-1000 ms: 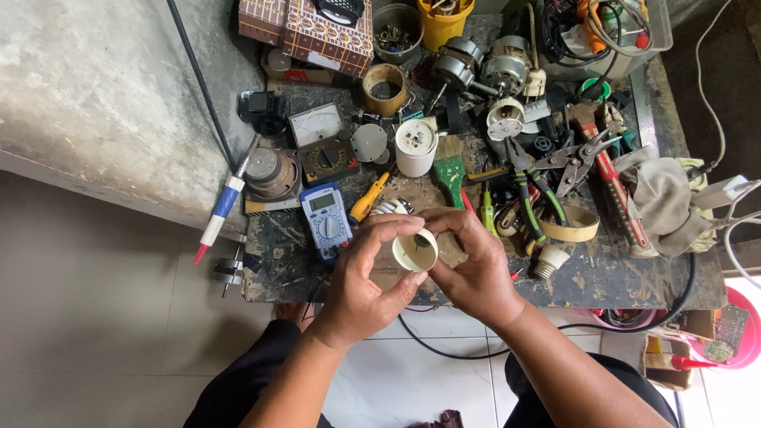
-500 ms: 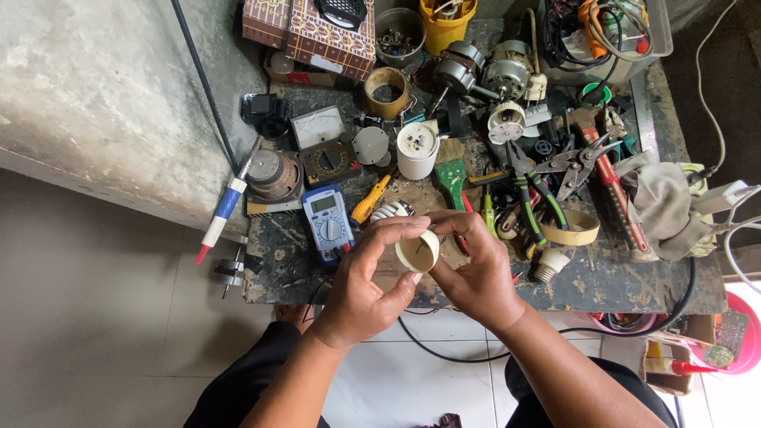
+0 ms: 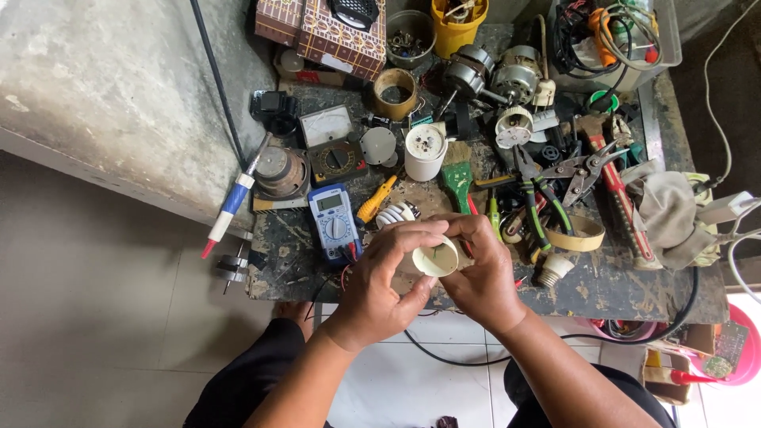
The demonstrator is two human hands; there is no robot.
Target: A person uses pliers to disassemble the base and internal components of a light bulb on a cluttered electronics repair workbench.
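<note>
Both my hands hold a small cream plastic cup-shaped lamp housing (image 3: 437, 258) over the near edge of the cluttered workbench (image 3: 618, 285). My left hand (image 3: 384, 281) wraps it from the left, fingers across its top and thumb under it. My right hand (image 3: 482, 273) grips it from the right, fingers curled over its rim. The open mouth of the housing faces me. A white spiral lamp tube (image 3: 395, 214) lies on the bench just behind my left fingers.
A blue multimeter (image 3: 333, 223), an analogue meter (image 3: 334, 144), a white cylinder (image 3: 425, 152), a green brush (image 3: 458, 178), pliers and snips (image 3: 583, 168), tape rolls, small motors (image 3: 491, 75) and a grey rag (image 3: 667, 215) crowd the bench. A concrete ledge (image 3: 103, 87) lies left.
The cream housing has turned slightly in my hands and sits a little lower. My left fingers have shifted further across its top.
</note>
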